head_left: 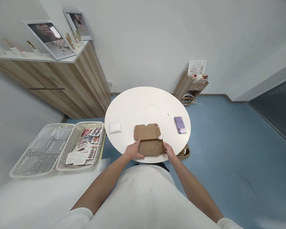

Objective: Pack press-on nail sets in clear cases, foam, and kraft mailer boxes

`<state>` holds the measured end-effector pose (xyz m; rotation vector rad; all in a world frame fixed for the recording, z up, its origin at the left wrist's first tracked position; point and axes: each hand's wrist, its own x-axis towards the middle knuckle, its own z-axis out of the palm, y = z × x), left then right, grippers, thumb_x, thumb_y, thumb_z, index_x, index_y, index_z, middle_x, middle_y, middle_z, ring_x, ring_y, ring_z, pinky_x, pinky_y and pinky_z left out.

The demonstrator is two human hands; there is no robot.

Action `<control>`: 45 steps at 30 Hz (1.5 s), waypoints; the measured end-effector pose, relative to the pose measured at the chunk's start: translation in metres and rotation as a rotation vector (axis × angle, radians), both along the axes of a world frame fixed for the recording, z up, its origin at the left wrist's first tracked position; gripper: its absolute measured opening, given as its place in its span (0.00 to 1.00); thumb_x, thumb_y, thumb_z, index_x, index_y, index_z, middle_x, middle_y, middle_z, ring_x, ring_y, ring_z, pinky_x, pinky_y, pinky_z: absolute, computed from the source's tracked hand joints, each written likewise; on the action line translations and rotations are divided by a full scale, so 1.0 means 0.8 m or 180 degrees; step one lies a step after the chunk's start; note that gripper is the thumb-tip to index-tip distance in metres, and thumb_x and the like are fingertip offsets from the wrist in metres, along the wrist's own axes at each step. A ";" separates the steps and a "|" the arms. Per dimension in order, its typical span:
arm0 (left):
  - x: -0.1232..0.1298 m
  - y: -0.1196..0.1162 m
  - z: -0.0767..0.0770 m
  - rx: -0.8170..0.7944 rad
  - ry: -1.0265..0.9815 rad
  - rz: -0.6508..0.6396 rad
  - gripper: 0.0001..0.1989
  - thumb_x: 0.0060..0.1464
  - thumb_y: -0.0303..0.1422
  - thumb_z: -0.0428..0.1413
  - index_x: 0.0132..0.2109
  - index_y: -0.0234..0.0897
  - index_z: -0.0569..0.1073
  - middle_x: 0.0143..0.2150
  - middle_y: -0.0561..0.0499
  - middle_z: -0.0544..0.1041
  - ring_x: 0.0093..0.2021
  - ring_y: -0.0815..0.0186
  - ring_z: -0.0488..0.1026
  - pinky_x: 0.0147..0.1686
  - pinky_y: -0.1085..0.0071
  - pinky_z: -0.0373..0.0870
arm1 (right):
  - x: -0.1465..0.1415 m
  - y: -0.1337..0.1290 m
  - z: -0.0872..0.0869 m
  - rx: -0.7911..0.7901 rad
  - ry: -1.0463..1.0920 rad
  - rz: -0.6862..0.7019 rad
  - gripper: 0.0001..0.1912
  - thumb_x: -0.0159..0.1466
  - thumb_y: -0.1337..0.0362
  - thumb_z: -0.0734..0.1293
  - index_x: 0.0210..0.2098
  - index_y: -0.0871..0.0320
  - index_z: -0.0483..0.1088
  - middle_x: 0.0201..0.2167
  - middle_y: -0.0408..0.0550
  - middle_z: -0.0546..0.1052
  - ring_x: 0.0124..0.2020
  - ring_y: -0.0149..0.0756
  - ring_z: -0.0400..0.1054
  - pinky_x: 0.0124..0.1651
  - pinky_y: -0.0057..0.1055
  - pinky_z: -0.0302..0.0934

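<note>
Lying open just below the centre of the frame: brown cardboard box (150, 147), lid spread on its upper side. Left hand (133, 150) grasps its left end, thumb along the lower edge; right hand (168, 150) grips its right end wall. Support: white table (143, 101). White packet (115, 127) left of box; purple item (180, 124), pixelated, to the right. Lower left of frame: basket (68, 148) holding printed cards (76, 158).
</note>
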<state>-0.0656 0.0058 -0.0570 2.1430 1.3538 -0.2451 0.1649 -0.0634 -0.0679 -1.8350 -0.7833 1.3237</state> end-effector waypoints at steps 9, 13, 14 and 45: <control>0.003 -0.002 -0.001 -0.0084 -0.0056 0.0114 0.57 0.27 0.53 0.60 0.61 0.41 0.41 0.50 0.41 0.68 0.48 0.51 0.67 0.43 0.66 0.61 | -0.009 0.002 -0.005 0.0014 -0.1570 0.0637 0.31 0.54 0.56 0.58 0.55 0.61 0.54 0.48 0.54 0.66 0.49 0.41 0.61 0.48 0.34 0.57; 0.003 -0.002 -0.003 -0.0006 -0.0154 -0.0009 0.56 0.28 0.53 0.59 0.61 0.41 0.41 0.50 0.41 0.67 0.48 0.50 0.67 0.42 0.65 0.61 | -0.012 -0.006 -0.002 0.0156 -0.1513 0.1171 0.30 0.54 0.63 0.58 0.57 0.58 0.51 0.47 0.52 0.65 0.41 0.36 0.65 0.45 0.33 0.60; 0.004 -0.002 -0.003 -0.0005 -0.0170 -0.0028 0.56 0.28 0.54 0.59 0.61 0.41 0.41 0.50 0.41 0.67 0.48 0.50 0.67 0.42 0.65 0.61 | -0.013 -0.007 -0.001 0.0177 -0.1483 0.1276 0.30 0.54 0.63 0.58 0.57 0.58 0.50 0.47 0.52 0.65 0.39 0.35 0.66 0.44 0.33 0.60; 0.005 -0.039 -0.014 -0.0432 -0.0998 0.1397 0.56 0.36 0.52 0.57 0.63 0.38 0.33 0.58 0.41 0.58 0.54 0.56 0.62 0.42 0.69 0.61 | -0.020 0.002 -0.001 -0.0795 -0.2358 0.1226 0.22 0.58 0.52 0.56 0.49 0.56 0.56 0.41 0.51 0.70 0.40 0.41 0.66 0.35 0.32 0.57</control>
